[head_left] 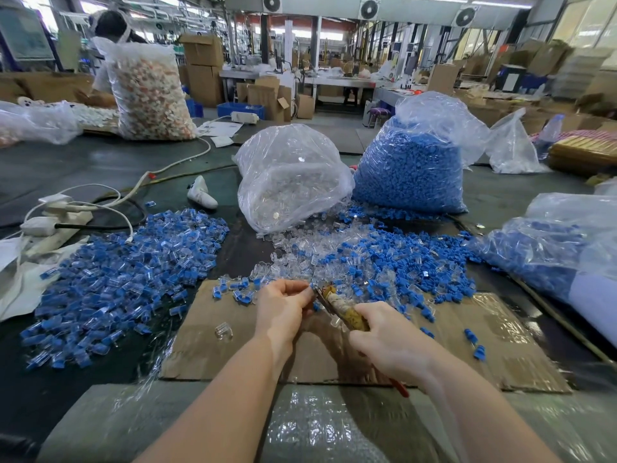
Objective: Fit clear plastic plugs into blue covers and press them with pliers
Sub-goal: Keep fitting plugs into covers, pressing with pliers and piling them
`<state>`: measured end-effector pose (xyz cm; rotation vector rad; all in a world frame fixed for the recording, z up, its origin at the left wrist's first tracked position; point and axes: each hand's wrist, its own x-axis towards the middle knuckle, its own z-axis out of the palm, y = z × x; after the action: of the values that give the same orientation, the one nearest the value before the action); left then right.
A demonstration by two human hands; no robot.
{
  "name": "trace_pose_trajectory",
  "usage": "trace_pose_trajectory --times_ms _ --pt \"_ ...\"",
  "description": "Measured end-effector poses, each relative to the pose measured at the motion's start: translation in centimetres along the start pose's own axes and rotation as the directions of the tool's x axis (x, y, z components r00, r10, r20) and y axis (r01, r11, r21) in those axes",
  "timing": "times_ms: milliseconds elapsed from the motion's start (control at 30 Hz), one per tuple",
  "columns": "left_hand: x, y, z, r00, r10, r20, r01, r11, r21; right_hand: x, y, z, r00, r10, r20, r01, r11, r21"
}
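Observation:
My right hand [384, 332] grips the pliers [340, 307] by their tape-wrapped handles, jaws pointing up-left. My left hand [283, 304] has its fingers curled at the jaw tips, pinching a small piece there; the piece itself is mostly hidden by the fingers. Both hands hover over a sheet of cardboard [484, 355]. A mixed heap of loose clear plugs and blue covers [384, 259] lies just beyond the hands. A large pile of assembled blue-and-clear pieces [123, 272] spreads to the left. One clear plug [223, 330] lies alone on the cardboard.
Behind the heap stand a bag of clear plugs [290, 182] and a bag of blue covers [414, 168]. Another bag of assembled pieces [551, 248] lies at right. White power strips and cables [56, 218] lie at left. A person [110, 28] sits at the far left behind a big bag.

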<state>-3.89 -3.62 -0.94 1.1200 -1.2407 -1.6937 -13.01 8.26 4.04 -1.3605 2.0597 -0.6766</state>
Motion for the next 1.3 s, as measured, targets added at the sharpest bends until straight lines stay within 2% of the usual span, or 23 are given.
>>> trace_pose_trajectory --times_ms 100,133,200,267,333,400,500,633,700,867,1000,1167,1300 --pt "0.0 0.3 0.0 0.999 0.026 -0.024 -0.026 1.0 0.008 -0.1 0.2 0.4 0.999 -0.015 -0.051 0.025 0.979 0.201" --pt "0.0 0.5 -0.1 0.997 0.065 -0.037 -0.063 0.997 0.052 -0.1 0.4 0.5 0.995 -0.012 -0.099 0.035 0.972 0.233" --pt "0.3 0.7 -0.7 0.972 0.221 -0.085 -0.192 0.946 0.26 0.3 1.2 0.5 0.978 0.008 -0.21 0.04 0.974 0.221" --pt "0.8 1.0 -1.9 0.911 0.397 -0.11 -0.296 0.817 0.495 0.8 2.4 0.1 0.942 0.036 -0.332 0.011 0.99 0.139" --pt "1.5 1.3 -3.4 0.855 0.505 -0.116 -0.311 0.679 0.665 1.2 3.7 -0.5 0.906 0.09 -0.413 -0.074 0.996 0.054" --pt "2.5 1.3 -5.1 0.824 0.555 -0.117 -0.263 0.557 0.788 1.4 4.9 -1.2 0.876 0.147 -0.46 -0.174 0.985 -0.016" --pt "3.6 1.1 -7.2 0.825 0.555 -0.108 -0.175 0.433 0.884 1.5 6.2 -1.8 0.834 0.19 -0.518 -0.27 0.959 -0.083" --pt "3.8 1.3 -7.8 0.828 0.55 -0.112 -0.085 0.321 0.943 1.6 7.3 -2.2 0.787 0.247 -0.566 -0.384 0.914 -0.134" --pt "3.4 1.5 -7.2 0.812 0.576 -0.096 -0.108 0.309 0.945 1.6 7.7 -2.3 0.77 0.264 -0.58 -0.43 0.887 -0.167" --pt "1.3 1.0 -4.0 0.799 0.594 0.095 -0.42 0.437 0.795 1.6 8.1 -1.9 0.748 0.272 -0.605 -0.515 0.813 -0.271" --pt "0.3 -0.5 -2.5 0.796 0.549 0.255 -0.524 0.414 0.745 1.7 8.4 -1.6 0.739 0.247 -0.627 -0.534 0.782 -0.322" --pt "0.3 -2.0 -2.8 0.811 0.448 0.376 -0.543 0.335 0.77 1.9 8.3 -1.6 0.74 0.224 -0.634 -0.537 0.764 -0.357" --pt "0.0 -2.4 -3.0 0.817 0.38 0.433 -0.541 0.245 0.805 2.5 7.2 -1.4 0.723 0.049 -0.689 -0.425 0.817 -0.388"
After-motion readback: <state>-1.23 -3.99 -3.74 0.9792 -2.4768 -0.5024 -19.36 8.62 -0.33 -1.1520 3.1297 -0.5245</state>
